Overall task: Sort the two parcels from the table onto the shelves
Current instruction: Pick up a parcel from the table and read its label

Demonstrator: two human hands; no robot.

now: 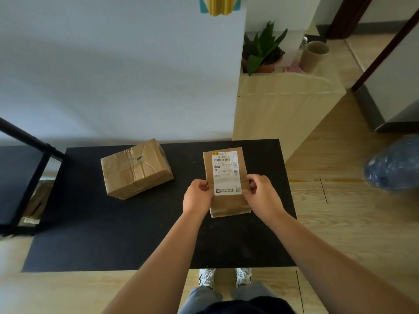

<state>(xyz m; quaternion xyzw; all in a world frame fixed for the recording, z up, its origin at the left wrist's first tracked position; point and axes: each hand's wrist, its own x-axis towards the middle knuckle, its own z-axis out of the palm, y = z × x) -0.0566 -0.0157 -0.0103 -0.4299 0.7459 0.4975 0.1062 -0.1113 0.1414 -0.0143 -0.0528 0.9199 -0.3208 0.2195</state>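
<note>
Two brown cardboard parcels are on the black table (90,234). The narrow parcel with a white shipping label (226,177) is at the right, held from both sides: my left hand (198,196) grips its left edge and my right hand (260,193) grips its right edge. Its near end seems slightly raised. The taped, wrinkled parcel (136,168) lies untouched at the table's left, well apart from both hands. The black shelf unit (25,168) stands at the far left, with something brown on a lower level.
A white wall runs behind the table. A light wooden cabinet (283,105) stands at the back right with a potted plant (263,51) and a beige cup (314,56) on it. A blue plastic bag (394,164) lies on the wooden floor at right.
</note>
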